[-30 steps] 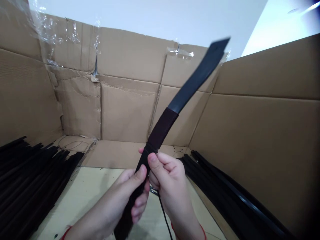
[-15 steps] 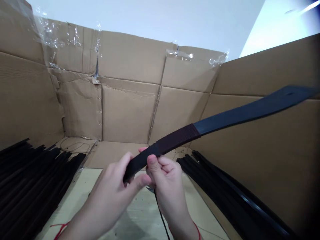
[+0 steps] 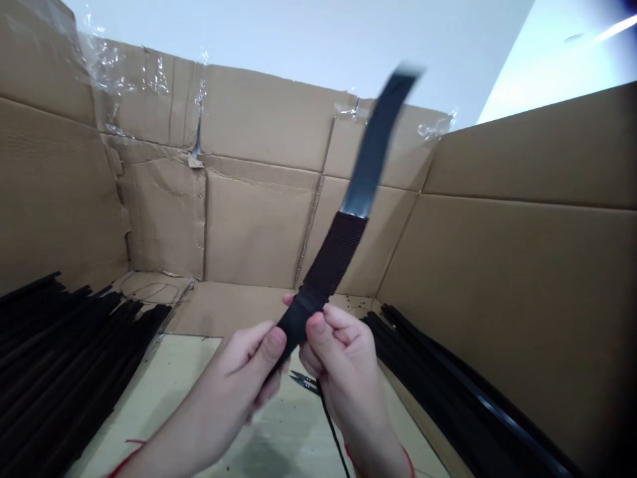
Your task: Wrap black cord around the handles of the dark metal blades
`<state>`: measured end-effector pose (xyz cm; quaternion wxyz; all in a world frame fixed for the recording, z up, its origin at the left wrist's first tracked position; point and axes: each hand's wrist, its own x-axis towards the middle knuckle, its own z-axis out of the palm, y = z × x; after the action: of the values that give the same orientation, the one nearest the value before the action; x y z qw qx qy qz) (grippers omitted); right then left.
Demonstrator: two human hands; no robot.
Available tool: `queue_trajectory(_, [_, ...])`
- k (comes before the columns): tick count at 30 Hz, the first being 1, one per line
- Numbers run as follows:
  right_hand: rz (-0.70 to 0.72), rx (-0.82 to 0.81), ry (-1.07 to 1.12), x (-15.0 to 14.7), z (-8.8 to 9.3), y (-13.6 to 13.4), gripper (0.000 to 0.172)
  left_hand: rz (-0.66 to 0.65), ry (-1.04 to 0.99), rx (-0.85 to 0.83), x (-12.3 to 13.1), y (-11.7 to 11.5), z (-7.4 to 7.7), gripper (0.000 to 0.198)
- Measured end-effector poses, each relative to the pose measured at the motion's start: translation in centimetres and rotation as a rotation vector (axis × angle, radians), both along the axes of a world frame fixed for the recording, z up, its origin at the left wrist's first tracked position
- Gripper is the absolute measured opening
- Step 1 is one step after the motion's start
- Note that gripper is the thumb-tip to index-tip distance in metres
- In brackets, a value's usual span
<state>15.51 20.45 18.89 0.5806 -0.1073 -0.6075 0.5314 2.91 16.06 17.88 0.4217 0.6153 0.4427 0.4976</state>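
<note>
A long, flat, slightly curved black strip (image 3: 372,153) rises up and to the right in front of me, its far tip blurred. Dark brown cord wrapping (image 3: 336,255) covers its middle, and below that the strip is plain black. My left hand (image 3: 233,382) is closed round this lower end, thumb on top. Beside it, my right hand (image 3: 343,358) has its fingers curled in and its thumb against the strip's edge at the lower end of the wrapping. A thin black cord (image 3: 332,425) hangs from beneath my right hand. Thread snips (image 3: 304,382) lie behind that hand.
Several black strips (image 3: 64,358) are piled at the left, and more long black strips (image 3: 448,378) lie along the right. Tall cardboard walls (image 3: 259,226) surround the pale tabletop (image 3: 184,365) on the left, back and right. Thin loops of thread (image 3: 149,289) rest in the back left corner.
The strip's far end has swung up and to the left, from pointing right to standing steeply. My left thumb has closed onto the strip. The snips are now more exposed.
</note>
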Motion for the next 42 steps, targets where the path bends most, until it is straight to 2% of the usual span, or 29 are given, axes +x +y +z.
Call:
queue_trajectory(2, [0.077, -0.034, -0.018, 0.1, -0.2, 0.2, 0.032, -0.241, -0.129, -0.192, 0.0, 0.0, 0.0, 0.056])
queue_trajectory(3, [0.056, -0.048, -0.011, 0.1, -0.3, 0.3, 0.032, -0.251, -0.14, -0.185, 0.0, 0.0, 0.0, 0.056])
queue_trajectory(4, [0.004, -0.049, 0.011, 0.0, -0.4, 0.4, 0.032, -0.175, -0.1, -0.103, 0.0, 0.2, 0.0, 0.053])
queue_trajectory(7, [-0.092, -0.027, 0.048, -0.2, -0.6, 0.5, 0.031, 0.221, 0.114, 0.21, 0.1, 0.3, -0.1, 0.039])
queue_trajectory(8, [-0.051, -0.024, 0.043, -0.1, -0.6, 0.4, 0.031, 0.237, 0.122, 0.219, 0.2, 0.2, -0.1, 0.037])
queue_trajectory(9, [0.021, -0.028, 0.033, -0.1, -0.5, 0.3, 0.032, 0.158, 0.071, 0.171, 0.2, 0.1, -0.1, 0.036])
queue_trajectory(11, [0.151, -0.047, 0.03, 0.1, -0.5, 0.2, 0.032, -0.181, -0.116, -0.008, 0.2, -0.2, 0.0, 0.041])
queue_trajectory(12, [0.16, -0.055, 0.041, 0.2, -0.4, 0.2, 0.03, -0.31, -0.185, -0.071, 0.2, -0.2, 0.1, 0.042])
queue_trajectory(13, [0.125, -0.057, 0.057, 0.2, -0.4, 0.2, 0.027, -0.331, -0.202, -0.08, 0.2, -0.3, 0.1, 0.043])
queue_trajectory(14, [0.062, -0.055, 0.072, 0.2, -0.4, 0.3, 0.024, -0.238, -0.162, -0.028, 0.2, -0.2, 0.1, 0.042])
queue_trajectory(16, [-0.056, -0.035, 0.091, 0.2, -0.4, 0.5, 0.022, 0.106, 0.012, 0.166, 0.2, -0.1, 0.0, 0.039])
queue_trajectory(17, [-0.067, -0.023, 0.087, 0.2, -0.3, 0.6, 0.022, 0.214, 0.07, 0.215, 0.2, 0.0, 0.0, 0.04])
queue_trajectory(18, [-0.038, -0.013, 0.071, 0.2, -0.3, 0.6, 0.023, 0.222, 0.08, 0.199, 0.3, 0.1, 0.0, 0.043])
queue_trajectory(20, [0.041, -0.006, 0.028, 0.3, -0.1, 0.4, 0.025, 0.008, -0.036, 0.026, 0.4, 0.3, -0.1, 0.051])
queue_trajectory(22, [0.009, -0.002, -0.007, 0.3, -0.1, 0.1, 0.028, -0.196, -0.159, -0.116, 0.5, 0.4, -0.2, 0.055])
queue_trajectory(23, [-0.049, -0.002, -0.011, 0.3, -0.1, 0.0, 0.029, -0.175, -0.162, -0.094, 0.7, 0.5, -0.2, 0.054])
queue_trajectory(25, [-0.159, -0.017, -0.001, 0.1, -0.2, -0.1, 0.031, 0.064, -0.055, 0.084, 0.9, 0.4, -0.3, 0.045])
queue_trajectory(26, [-0.171, -0.03, -0.001, 0.0, -0.2, 0.0, 0.033, 0.192, 0.002, 0.166, 0.9, 0.3, -0.3, 0.041])
queue_trajectory(27, [-0.152, -0.047, -0.005, -0.1, -0.2, 0.0, 0.035, 0.253, 0.025, 0.192, 0.8, 0.1, -0.3, 0.04])
queue_trajectory(28, [-0.103, -0.061, -0.021, -0.1, -0.2, 0.0, 0.037, 0.227, 0.007, 0.157, 0.7, 0.0, -0.2, 0.042])
queue_trajectory(31, [0.072, -0.092, -0.062, 0.1, -0.1, 0.0, 0.038, -0.18, -0.201, -0.12, 0.2, -0.2, 0.2, 0.053])
queue_trajectory(32, [0.083, -0.102, -0.065, 0.1, -0.1, -0.1, 0.037, -0.269, -0.244, -0.158, 0.0, -0.1, 0.3, 0.053])
queue_trajectory(33, [0.054, -0.112, -0.06, 0.1, 0.0, -0.2, 0.037, -0.275, -0.252, -0.13, -0.1, 0.0, 0.4, 0.051])
queue_trajectory(34, [-0.002, -0.122, -0.051, 0.1, 0.0, -0.2, 0.037, -0.207, -0.218, -0.057, -0.1, 0.2, 0.4, 0.048])
queue_trajectory(36, [-0.092, -0.135, -0.039, 0.1, 0.1, -0.2, 0.039, 0.021, -0.079, 0.129, -0.1, 0.3, 0.5, 0.04])
queue_trajectory(37, [-0.084, -0.135, -0.044, 0.1, 0.2, -0.2, 0.041, 0.102, -0.025, 0.181, -0.1, 0.3, 0.5, 0.038])
queue_trajectory(38, [-0.042, -0.132, -0.057, 0.1, 0.3, -0.2, 0.041, 0.115, -0.008, 0.179, -0.1, 0.3, 0.5, 0.039])
queue_trajectory(40, [0.042, -0.102, -0.103, 0.2, 0.6, -0.2, 0.038, -0.04, -0.085, 0.049, 0.0, 0.2, 0.4, 0.045])
queue_trajectory(42, [0.009, -0.057, -0.149, 0.4, 0.8, -0.3, 0.031, -0.214, -0.192, -0.074, 0.2, 0.3, 0.1, 0.055])
